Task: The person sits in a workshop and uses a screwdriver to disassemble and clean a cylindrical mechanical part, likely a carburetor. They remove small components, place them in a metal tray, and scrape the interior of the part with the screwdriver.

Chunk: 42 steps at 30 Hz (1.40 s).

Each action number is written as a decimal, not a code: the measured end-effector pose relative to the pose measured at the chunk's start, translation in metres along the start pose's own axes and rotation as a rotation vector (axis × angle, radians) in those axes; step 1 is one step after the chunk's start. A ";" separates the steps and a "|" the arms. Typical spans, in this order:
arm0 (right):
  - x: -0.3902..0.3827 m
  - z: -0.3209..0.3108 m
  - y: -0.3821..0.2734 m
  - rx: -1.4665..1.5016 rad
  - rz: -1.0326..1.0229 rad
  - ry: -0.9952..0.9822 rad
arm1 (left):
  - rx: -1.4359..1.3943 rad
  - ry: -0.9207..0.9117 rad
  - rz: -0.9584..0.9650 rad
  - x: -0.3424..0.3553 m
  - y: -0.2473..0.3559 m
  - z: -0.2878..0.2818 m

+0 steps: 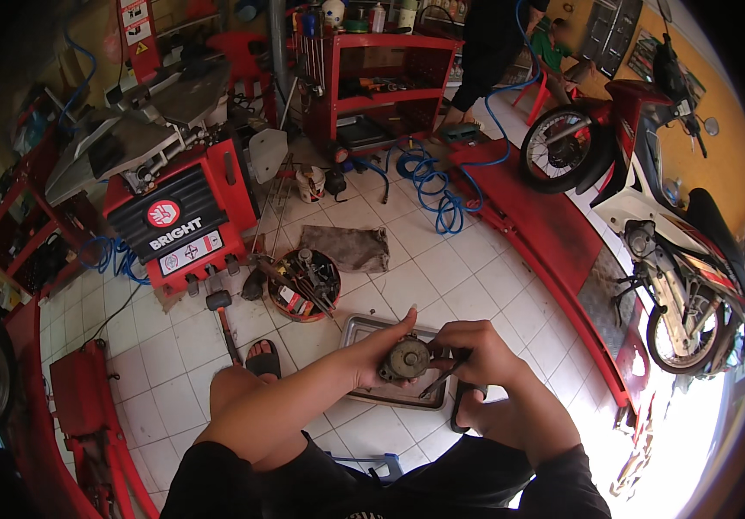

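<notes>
1. Metal part [408, 359] sits at lower centre of the frame, above the tray [358, 321]; your left hand [376, 353] has its fingers clamped round it, so brace it firmly.
2. Your right hand [478, 350] has fingers curled tight on a thin dark tool [438, 382] (whether its tip touches anything, I can't tell); steer gently.
3. Work over the tray; loose bits could drop.

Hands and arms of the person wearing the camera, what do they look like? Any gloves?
No gloves: the left hand and right hand are bare. The left forearm and right forearm are uncovered too, with no watch in sight. The left sleeve and right sleeve are black and short.
</notes>
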State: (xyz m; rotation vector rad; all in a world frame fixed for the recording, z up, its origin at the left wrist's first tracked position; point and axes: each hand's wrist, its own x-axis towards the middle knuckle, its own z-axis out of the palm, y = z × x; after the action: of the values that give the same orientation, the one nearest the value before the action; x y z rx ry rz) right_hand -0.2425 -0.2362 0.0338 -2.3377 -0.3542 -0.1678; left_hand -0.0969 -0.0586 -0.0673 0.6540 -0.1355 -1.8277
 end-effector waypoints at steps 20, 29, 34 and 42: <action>0.007 0.005 0.013 0.091 0.046 -0.059 | -0.070 0.049 0.004 -0.011 -0.002 0.010; 0.007 0.003 0.014 0.103 0.048 -0.102 | -0.043 -0.004 0.014 -0.010 -0.007 0.002; 0.007 0.004 0.010 0.134 0.010 -0.078 | -0.030 0.090 0.013 -0.011 -0.008 0.015; 0.004 0.005 0.007 0.072 0.039 -0.081 | -0.043 -0.044 -0.001 -0.012 -0.006 0.005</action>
State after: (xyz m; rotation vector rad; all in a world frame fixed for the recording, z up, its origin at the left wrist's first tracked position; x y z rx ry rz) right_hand -0.2370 -0.2366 0.0266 -2.2829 -0.3484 -0.0403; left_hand -0.1019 -0.0469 -0.0606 0.5841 -0.1250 -1.8421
